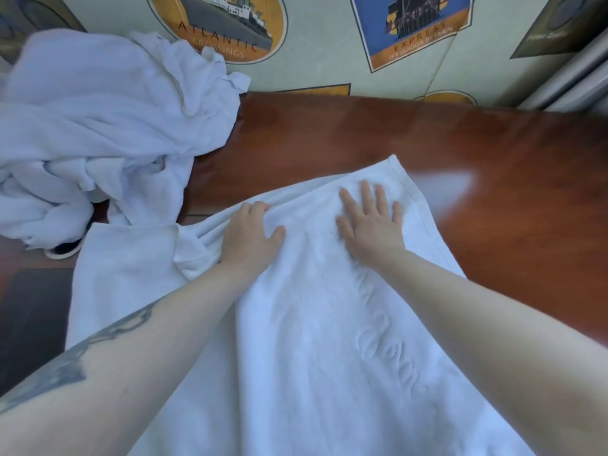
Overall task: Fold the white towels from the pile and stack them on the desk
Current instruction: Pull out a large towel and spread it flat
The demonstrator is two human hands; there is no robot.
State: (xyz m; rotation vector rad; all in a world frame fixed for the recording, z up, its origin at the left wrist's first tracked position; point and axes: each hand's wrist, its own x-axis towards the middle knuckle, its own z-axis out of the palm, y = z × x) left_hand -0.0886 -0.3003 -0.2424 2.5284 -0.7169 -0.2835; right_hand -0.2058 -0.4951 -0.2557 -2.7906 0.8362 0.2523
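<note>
On the wall beyond the tabletop's far edge, the ship poster (227,26) reads "ATLANTIC CROSSINGS"; the train poster (416,28) reads "EXPRESS – IT'S QUICKER BY TRAIN". The towel's (329,357) embossed lettering is illegible.

On the desk (427,143), the pile of towels (98,126) lies at the left, behind and left of the spread towel (312,340), under both hands.

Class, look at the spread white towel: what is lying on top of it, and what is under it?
On the spread towel: the right hand pressed flat, the left hand gripping a fold. Under it, the brown desk shows beyond its edges; whatever else it covers cannot be seen.
</note>
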